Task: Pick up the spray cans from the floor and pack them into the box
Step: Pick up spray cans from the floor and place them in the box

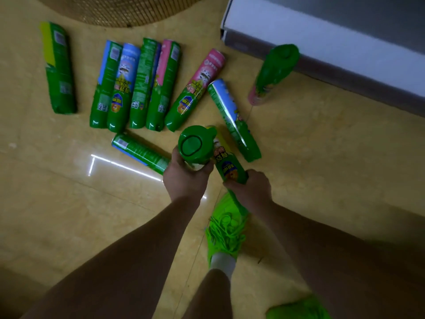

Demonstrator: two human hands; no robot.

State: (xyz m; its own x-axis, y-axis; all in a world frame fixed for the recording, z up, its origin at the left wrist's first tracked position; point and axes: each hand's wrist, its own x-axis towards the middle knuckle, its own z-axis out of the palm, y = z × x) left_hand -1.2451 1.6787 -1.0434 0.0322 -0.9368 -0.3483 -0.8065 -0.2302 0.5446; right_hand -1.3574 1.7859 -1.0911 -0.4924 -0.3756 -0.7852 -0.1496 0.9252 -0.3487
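Note:
My left hand (185, 178) grips a green spray can (195, 145) upright, its green cap facing the camera. My right hand (250, 186) grips the lower end of a second can (226, 161) with a yellow-and-green label, tilted away from me. Several more cans lie on the tan floor: a row of them (135, 86) side by side, a pink one (195, 90), a blue one (233, 118), one (140, 153) just left of my left hand, and one apart at far left (58, 67). Another can (273, 73) stands beside the white box (322, 40) at upper right.
A woven wicker basket (119, 8) sits at the top edge. My feet in bright green shoes (226, 229) stand on the glossy tiled floor below my hands; a second shoe (299, 307) shows at the bottom right.

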